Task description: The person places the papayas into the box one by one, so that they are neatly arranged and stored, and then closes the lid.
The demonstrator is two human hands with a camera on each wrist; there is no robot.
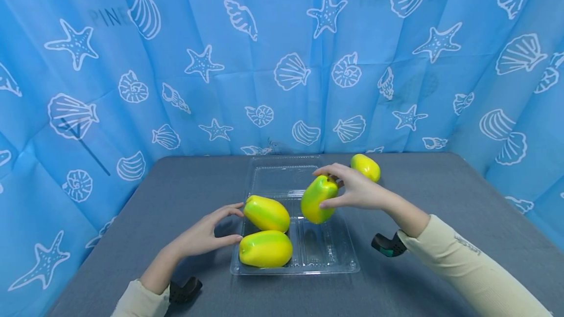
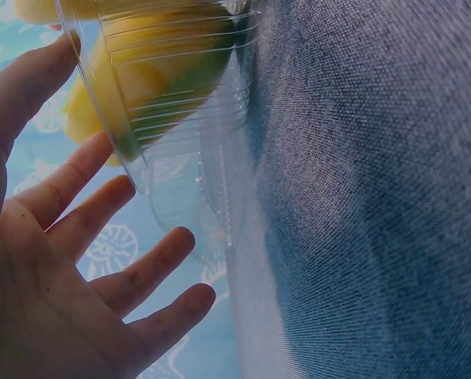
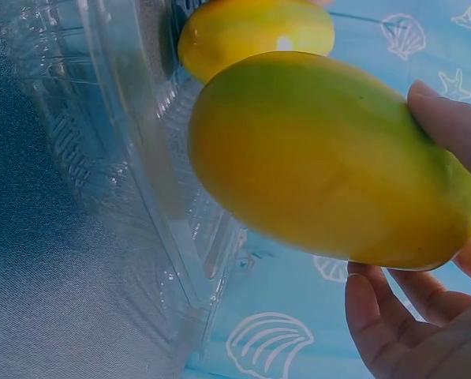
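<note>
My right hand (image 1: 359, 189) holds a yellow-green papaya (image 1: 318, 199) between thumb and fingers, tilted over the right half of a clear plastic clamshell box (image 1: 294, 270). In the right wrist view, the same papaya (image 3: 322, 158) is gripped near one end, with the box wall (image 3: 152, 158) beside it. Two more papayas lie side by side in the left half, a rear one (image 1: 268, 213) and a front one (image 1: 266, 249). At the box's left edge is my left hand (image 1: 204, 231), its fingers spread. The left wrist view shows those fingertips (image 2: 118, 188) right at the clear rim.
Another papaya (image 1: 366, 167) lies on the grey table (image 1: 418, 199) behind the right hand. The box's lid (image 1: 284, 175) is folded back flat toward the rear. A blue shell-patterned curtain (image 1: 282, 97) surrounds the table's far side. Black wrist devices show below both sleeves.
</note>
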